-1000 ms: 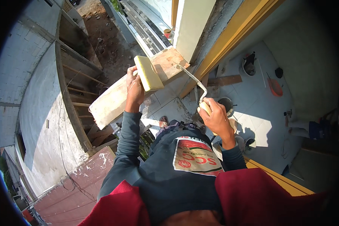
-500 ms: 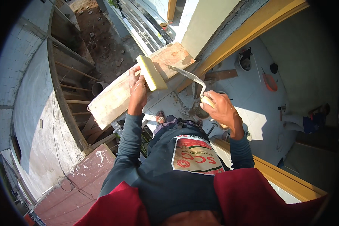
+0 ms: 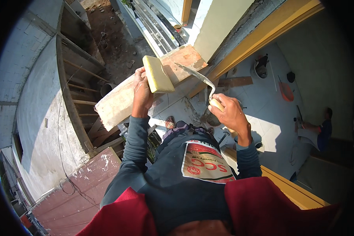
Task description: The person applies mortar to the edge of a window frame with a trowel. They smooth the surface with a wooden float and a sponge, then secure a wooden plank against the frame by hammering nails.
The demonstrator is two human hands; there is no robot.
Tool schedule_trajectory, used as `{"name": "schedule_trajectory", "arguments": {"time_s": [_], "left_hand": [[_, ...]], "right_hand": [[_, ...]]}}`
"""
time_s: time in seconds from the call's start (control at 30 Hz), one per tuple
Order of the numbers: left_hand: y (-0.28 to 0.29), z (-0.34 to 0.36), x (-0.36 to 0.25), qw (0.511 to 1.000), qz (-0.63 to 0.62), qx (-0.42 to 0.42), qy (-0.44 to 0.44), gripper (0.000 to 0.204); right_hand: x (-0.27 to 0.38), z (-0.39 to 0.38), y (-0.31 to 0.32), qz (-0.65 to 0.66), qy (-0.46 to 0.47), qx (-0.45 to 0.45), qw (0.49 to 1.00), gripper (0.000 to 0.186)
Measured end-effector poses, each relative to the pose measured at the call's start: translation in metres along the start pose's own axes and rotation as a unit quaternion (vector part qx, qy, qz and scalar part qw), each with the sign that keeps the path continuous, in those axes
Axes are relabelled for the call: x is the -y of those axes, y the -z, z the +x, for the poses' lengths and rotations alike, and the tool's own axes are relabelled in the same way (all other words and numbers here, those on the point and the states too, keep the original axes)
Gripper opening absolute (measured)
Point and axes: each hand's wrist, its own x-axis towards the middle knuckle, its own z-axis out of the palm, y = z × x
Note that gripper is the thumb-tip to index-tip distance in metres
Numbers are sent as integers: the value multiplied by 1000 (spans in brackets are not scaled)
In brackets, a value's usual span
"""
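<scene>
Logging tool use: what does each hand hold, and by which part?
Left hand grips the yellow float at its near end; right hand holds the trowel by its handle.

The pale tiled floor point(image 3: 263, 118) fills the right of the frame. On it lie a wooden plank point(image 3: 235, 82) and a bucket point(image 3: 259, 67) at upper right, with an orange tool point(image 3: 286, 91) beside them.

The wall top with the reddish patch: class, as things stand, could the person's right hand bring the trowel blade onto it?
Probably yes. The right hand grips the trowel, whose blade tip already hangs over the wall top. Nothing lies between them; the left hand holds the yellow float just beside that path.
</scene>
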Motion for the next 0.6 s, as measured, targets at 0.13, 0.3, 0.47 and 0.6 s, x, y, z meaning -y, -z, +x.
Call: {"name": "schedule_trajectory", "arguments": {"time_s": [0.13, 0.3, 0.47, 0.6], "left_hand": [[5, -11, -2, 1000, 6, -13, 10, 27], [11, -22, -2, 1000, -2, -15, 14, 32], [26, -33, 3, 999, -15, -32, -10, 31], [27, -37, 6, 998, -3, -67, -22, 29]], "right_hand": [[7, 6, 5, 11, -35, 35, 999, 29], [5, 8, 5, -125, 14, 60, 990, 35], [5, 7, 13, -106, 32, 113, 987, 36], [2, 10, 16, -23, -1, 131, 991, 36]]}}
